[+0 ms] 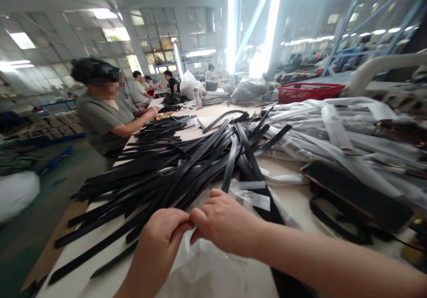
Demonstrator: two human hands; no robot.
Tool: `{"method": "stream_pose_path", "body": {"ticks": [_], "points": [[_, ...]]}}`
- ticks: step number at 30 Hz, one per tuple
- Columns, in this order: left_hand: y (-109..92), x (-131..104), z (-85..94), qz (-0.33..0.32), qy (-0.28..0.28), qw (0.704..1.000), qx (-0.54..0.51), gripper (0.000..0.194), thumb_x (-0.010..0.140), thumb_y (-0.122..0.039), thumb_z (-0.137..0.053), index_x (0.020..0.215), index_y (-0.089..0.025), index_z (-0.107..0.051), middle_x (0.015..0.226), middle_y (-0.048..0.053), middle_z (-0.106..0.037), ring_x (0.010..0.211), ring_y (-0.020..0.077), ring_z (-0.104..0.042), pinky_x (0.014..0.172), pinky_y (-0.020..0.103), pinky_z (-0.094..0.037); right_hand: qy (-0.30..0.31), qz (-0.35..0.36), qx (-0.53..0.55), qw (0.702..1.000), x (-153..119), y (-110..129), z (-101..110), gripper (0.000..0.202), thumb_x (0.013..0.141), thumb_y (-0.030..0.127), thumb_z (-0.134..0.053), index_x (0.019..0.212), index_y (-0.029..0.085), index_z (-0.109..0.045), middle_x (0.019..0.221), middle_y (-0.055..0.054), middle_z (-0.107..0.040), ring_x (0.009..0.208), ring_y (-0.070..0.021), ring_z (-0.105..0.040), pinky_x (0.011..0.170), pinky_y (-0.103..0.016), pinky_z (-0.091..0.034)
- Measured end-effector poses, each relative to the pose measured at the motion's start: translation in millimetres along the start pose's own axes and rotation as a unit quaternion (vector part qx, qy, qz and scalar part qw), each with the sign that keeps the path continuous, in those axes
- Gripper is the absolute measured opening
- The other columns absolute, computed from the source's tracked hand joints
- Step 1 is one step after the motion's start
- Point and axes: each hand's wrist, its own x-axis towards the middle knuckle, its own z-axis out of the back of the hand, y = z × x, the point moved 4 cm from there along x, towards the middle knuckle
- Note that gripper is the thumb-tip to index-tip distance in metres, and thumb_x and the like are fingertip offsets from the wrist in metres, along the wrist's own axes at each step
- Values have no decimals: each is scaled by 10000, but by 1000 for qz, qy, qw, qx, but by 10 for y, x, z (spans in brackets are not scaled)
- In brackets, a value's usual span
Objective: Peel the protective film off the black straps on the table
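In the head view, my left hand (163,233) and my right hand (225,220) meet at the fingertips, low in the middle. Both are closed in a pinch on thin clear plastic film (207,264), which spreads out beneath them over the table. A black belt strap (230,167) runs down to the fingers of my right hand; whether they grip it too is hidden. Just beyond, many long flat black straps (143,175) lie in a loose heap, their ends fanned toward the left edge. Small clear strips (255,198) rest beside my right wrist.
Straps in white wrapping (333,129) are piled at right, near a dark padded block (356,195). Behind them stands a red basket (308,92). A co-worker (106,106) works at the table's left side. Filled plastic bags (191,84) stand farther back.
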Motion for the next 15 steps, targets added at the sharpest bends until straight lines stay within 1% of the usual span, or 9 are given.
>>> {"method": "stream_pose_path", "body": {"ticks": [1, 3, 6, 8, 10, 11, 12, 14, 15], "points": [[10, 2, -5, 15, 4, 1000, -18, 137, 829, -217, -563, 725, -228, -651, 705, -19, -687, 659, 158, -638, 631, 242, -482, -4, 1, 1, 1000, 5, 13, -1, 325, 945, 457, -475, 793, 176, -541, 641, 0, -653, 560, -163, -566, 671, -326, -285], [49, 4, -27, 59, 38, 997, -44, 167, 839, -282, -561, 695, -237, -632, 667, -28, -664, 628, 155, -626, 588, 228, -475, -6, 2, 4, 1000, 13, 11, -4, 293, 934, 401, -498, 740, 185, -541, 607, 8, -643, 530, -155, -550, 666, -325, -293], [109, 7, -24, 95, 97, 990, -35, 150, 786, -394, -629, 802, -246, -651, 744, -12, -682, 708, 191, -632, 640, 257, -482, -18, -1, 33, 999, 10, -72, 28, 223, 859, 304, -570, 667, 192, -549, 567, 20, -626, 506, -138, -523, 652, -318, -291], [169, 22, 26, 108, 125, 986, 17, 227, 716, -435, -697, 835, -245, -661, 776, 2, -688, 752, 222, -623, 683, 288, -469, -63, -30, 60, 996, -1, -208, 107, 241, 848, 287, -561, 630, 187, -541, 551, 17, -605, 511, -124, -509, 643, -304, -288], [264, 54, 126, 132, 127, 981, 71, 186, 711, -407, -703, 783, -240, -661, 754, 2, -682, 751, 225, -614, 687, 290, -445, -139, -87, 79, 983, -25, -408, 215, 310, 881, 274, -509, 585, 182, -497, 520, 20, -550, 511, -114, -478, 645, -290, -288], [325, 73, 200, 149, 113, 978, 89, 147, 736, -380, -675, 765, -238, -657, 747, 0, -680, 746, 220, -614, 682, 284, -435, -181, -122, 83, 972, -43, -520, 264, 353, 900, 278, -484, 561, 182, -463, 499, 26, -505, 503, -109, -450, 646, -283, -289], [391, 89, 298, 167, 82, 977, 103, 120, 763, -353, -636, 763, -234, -651, 746, 1, -679, 739, 212, -616, 678, 276, -429, -218, -157, 85, 959, -66, -630, 304, 387, 912, 288, -469, 541, 185, -426, 481, 35, -452, 493, -106, -415, 645, -276, -289], [536, 88, 567, 203, -16, 969, 137, 121, 791, -324, -571, 791, -224, -638, 753, 10, -671, 718, 205, -616, 662, 269, -417, -280, -221, 89, 930, -116, -829, 350, 442, 918, 325, -471, 512, 190, -357, 465, 50, -347, 478, -102, -338, 629, -265, -289], [617, 53, 732, 226, -73, 957, 164, 136, 798, -332, -554, 805, -219, -629, 753, 18, -662, 707, 206, -611, 647, 271, -407, -302, -249, 94, 916, -140, -914, 354, 458, 913, 344, -482, 506, 192, -338, 468, 53, -312, 478, -102, -313, 610, -260, -283]]}}
